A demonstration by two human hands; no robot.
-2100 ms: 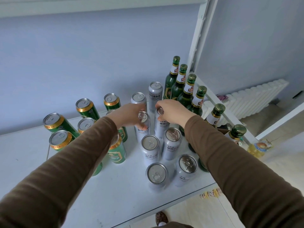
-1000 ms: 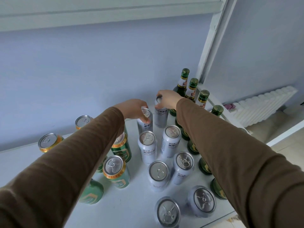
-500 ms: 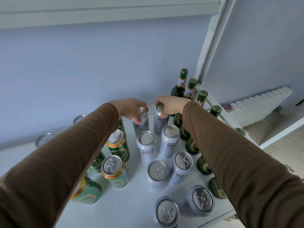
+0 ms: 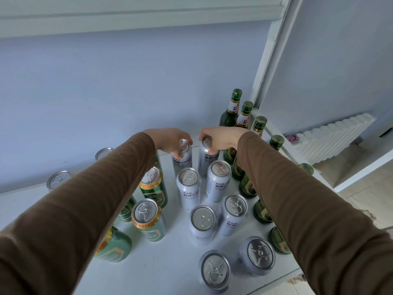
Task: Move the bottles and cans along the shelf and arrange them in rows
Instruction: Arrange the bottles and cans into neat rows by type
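Cans [image 4: 188, 189] crowding white shelf [image 4: 170, 262], blue wall [image 4: 127, 81]

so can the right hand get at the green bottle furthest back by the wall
Probably yes. The right hand sits on a silver can just left of the bottle row, and the rear bottle has nothing above or in front of its neck.

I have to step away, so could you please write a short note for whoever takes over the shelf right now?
Left hand grips the top of the rearmost left silver can; right hand grips the rearmost right silver can.
Done: silver cans stand in two columns on the shelf; green bottles line the right edge.
Left: set down both held cans, then line up the looser green cans at left.
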